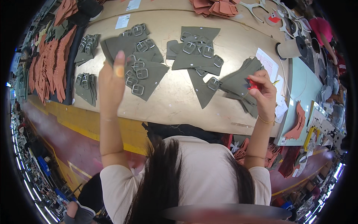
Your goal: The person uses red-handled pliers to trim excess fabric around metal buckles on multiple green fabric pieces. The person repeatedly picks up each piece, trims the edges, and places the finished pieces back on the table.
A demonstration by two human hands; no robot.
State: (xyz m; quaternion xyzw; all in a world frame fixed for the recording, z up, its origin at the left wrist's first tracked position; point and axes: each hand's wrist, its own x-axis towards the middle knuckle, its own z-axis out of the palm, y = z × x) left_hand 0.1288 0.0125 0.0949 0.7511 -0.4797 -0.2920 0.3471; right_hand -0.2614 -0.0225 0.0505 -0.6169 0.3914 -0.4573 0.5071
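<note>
My left hand [113, 80], slightly blurred, is at the edge of a dark olive cut piece [118, 46] with metal buckles on the left pile. Its thumb, with a yellow wrap, lies over the piece; the other fingers are mostly hidden. Between the fingers of my right hand [264, 93] is a small red-handled thread snip [254, 84], its dark blades pointing left. That hand hovers over a fanned stack of olive pieces [238, 80]. In the middle lies another pile of buckled olive pieces [194, 58], one metal buckle [213, 84] reaching toward the stack.
Smaller buckled olive bundles [86, 91] lie at the table's left side. Rust-coloured pieces [56, 67] hang beyond them, and more rust pieces [216, 8] sit at the far edge. To the right are a thread spool [292, 48], paper sheets [267, 61] and a pale green board [298, 86].
</note>
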